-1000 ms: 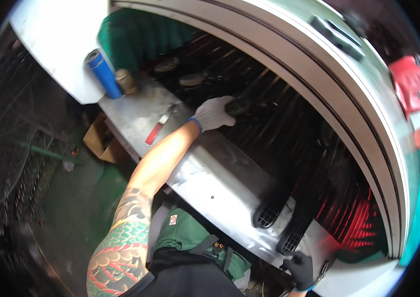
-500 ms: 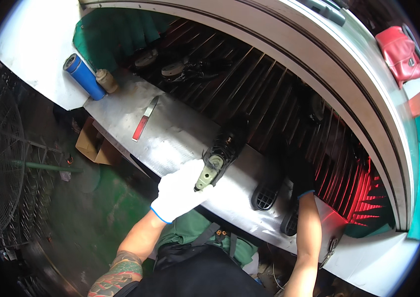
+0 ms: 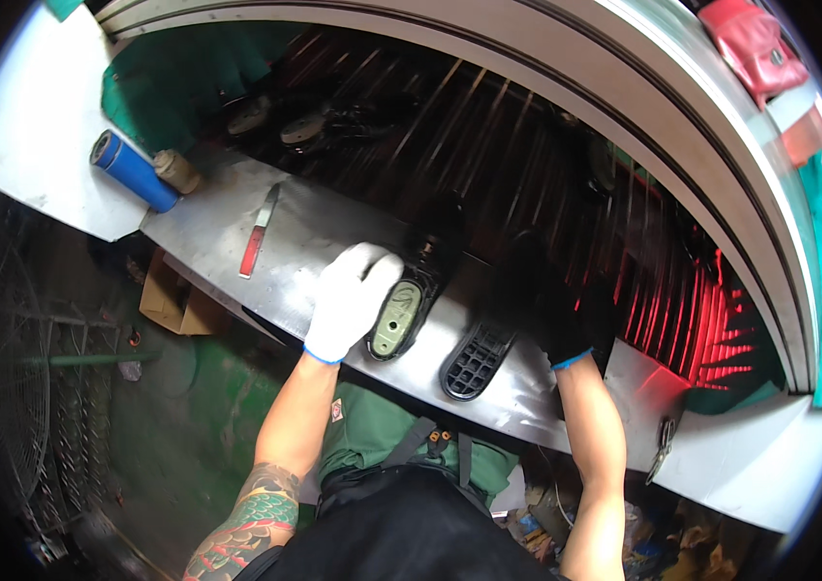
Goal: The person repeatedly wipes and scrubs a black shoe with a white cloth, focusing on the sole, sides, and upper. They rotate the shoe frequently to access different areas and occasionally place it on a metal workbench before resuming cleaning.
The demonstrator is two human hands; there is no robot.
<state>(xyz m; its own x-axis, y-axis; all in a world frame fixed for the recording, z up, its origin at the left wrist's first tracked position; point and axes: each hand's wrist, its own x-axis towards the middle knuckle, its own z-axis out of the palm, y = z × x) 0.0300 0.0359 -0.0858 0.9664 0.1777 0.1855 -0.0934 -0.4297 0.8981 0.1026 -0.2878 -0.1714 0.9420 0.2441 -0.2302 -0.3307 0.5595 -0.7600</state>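
A black shoe [image 3: 398,315] lies bottom up on the metal ledge, its pale green underside showing at the heel end. At its left side my left hand [image 3: 351,302], in a white glove, has its fingers curled against the shoe's edge. Just to the right rests a black sole [image 3: 477,364] with a grid of hollows, its far end lost in shadow. Beyond the sole's right side is my right hand [image 3: 571,324], in a black glove with a blue cuff. Dark surroundings hide its fingers and anything in them.
On the ledge [image 3: 309,232] lies a red-handled knife [image 3: 258,232]. A blue cylinder [image 3: 135,169] and a beige bottle [image 3: 176,171] stand at the left. Behind the ledge, dark rollers [image 3: 498,126] carry more shoes [image 3: 306,133]. Scissors [image 3: 663,450] are at the right.
My left hand has shifted from the shoe's heel end to its left side. My right hand has moved up and left, and only one of the two gridded soles still shows plainly.
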